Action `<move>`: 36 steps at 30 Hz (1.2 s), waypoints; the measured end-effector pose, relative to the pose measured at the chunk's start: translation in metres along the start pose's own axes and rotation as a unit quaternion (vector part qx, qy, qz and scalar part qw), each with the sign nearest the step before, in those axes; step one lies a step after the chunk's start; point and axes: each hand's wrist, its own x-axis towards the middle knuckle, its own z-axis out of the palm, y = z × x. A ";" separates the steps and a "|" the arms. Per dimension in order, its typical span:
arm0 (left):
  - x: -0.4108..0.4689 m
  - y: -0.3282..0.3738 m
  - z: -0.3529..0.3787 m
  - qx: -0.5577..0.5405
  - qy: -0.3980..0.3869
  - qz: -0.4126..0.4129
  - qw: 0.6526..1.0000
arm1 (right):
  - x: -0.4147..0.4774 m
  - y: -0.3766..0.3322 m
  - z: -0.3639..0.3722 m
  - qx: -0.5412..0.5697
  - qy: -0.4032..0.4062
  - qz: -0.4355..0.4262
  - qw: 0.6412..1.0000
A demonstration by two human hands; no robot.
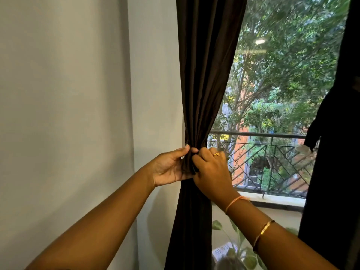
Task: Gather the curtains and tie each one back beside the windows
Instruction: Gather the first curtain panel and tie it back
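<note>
A dark brown curtain (206, 75) hangs at the left side of the window (282, 84), drawn in to a narrow waist at hand height. My left hand (169, 166) grips the gathered cloth from the left, thumb on top. My right hand (212, 168) grips the same bunch from the right, fingers curled into the folds. A tie-back band cannot be made out among the dark folds. A second dark curtain (335, 152) hangs at the right edge of the window, bunched at about the same height.
A pale wall (78, 94) fills the left. Beyond the glass run a balcony railing (272, 151) and trees. A leafy plant (241, 248) and a white paper (224, 250) sit low under the window sill (276, 201).
</note>
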 end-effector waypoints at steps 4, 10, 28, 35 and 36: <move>0.004 -0.010 -0.001 0.008 0.036 0.026 0.999 | 0.001 0.000 -0.005 0.036 -0.057 -0.022 0.997; 0.008 -0.013 0.001 0.012 0.077 0.064 0.995 | 0.022 0.021 -0.023 0.155 -0.327 0.016 0.932; 0.013 -0.008 0.013 0.446 0.243 0.222 0.832 | 0.062 0.014 -0.005 0.209 -0.192 0.214 0.935; 0.006 0.006 0.015 0.637 0.269 0.317 0.648 | 0.060 0.025 -0.003 0.212 -0.171 0.185 0.944; 0.006 0.008 0.014 0.673 0.265 0.321 0.612 | 0.060 0.027 -0.003 0.225 -0.172 0.184 0.941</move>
